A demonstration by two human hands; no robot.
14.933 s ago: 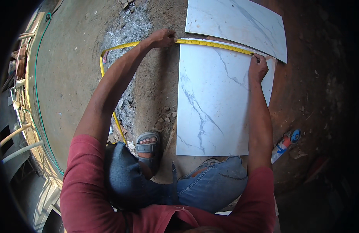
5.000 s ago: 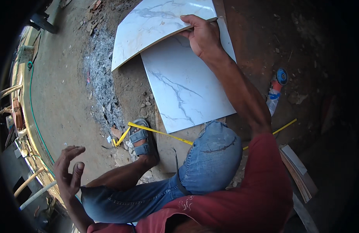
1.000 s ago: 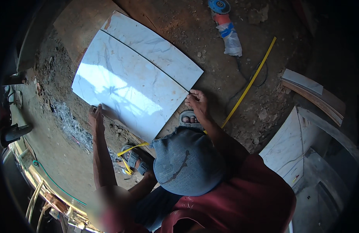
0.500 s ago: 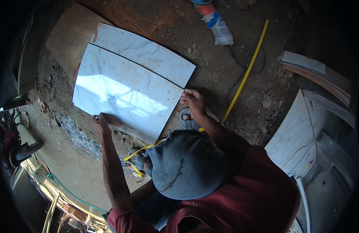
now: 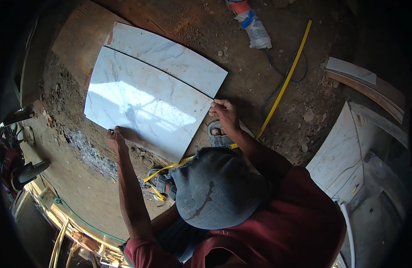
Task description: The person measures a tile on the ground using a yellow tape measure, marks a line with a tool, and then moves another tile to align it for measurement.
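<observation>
My left hand (image 5: pixel 115 136) is closed on the near left edge of a white marble-patterned tile (image 5: pixel 139 89). My right hand (image 5: pixel 221 109) pinches that tile at its right corner, where a narrow dark gap separates it from a narrower tile piece (image 5: pixel 170 51) lying beyond. Both pieces lie roughly flat, the wide one with a bright reflection on it. A yellow tape measure (image 5: pixel 286 80) stretches along the floor to the right and bends under my knee. My sandalled feet are just below the tile.
An angle grinder (image 5: pixel 255 33), wrapped in plastic, lies at top right with its cord. Stacked cut strips (image 5: pixel 362 82) and more tiles (image 5: pixel 331 161) are on the right. A brown board (image 5: pixel 72 49) lies top left, a motorcycle wheel (image 5: pixel 27 174) at left, timber and a green hose at lower left.
Since five seconds ago the raised piece has come down beside the other tile, and my left hand has moved onto the tile edge. Over the last second only the view shifts slightly.
</observation>
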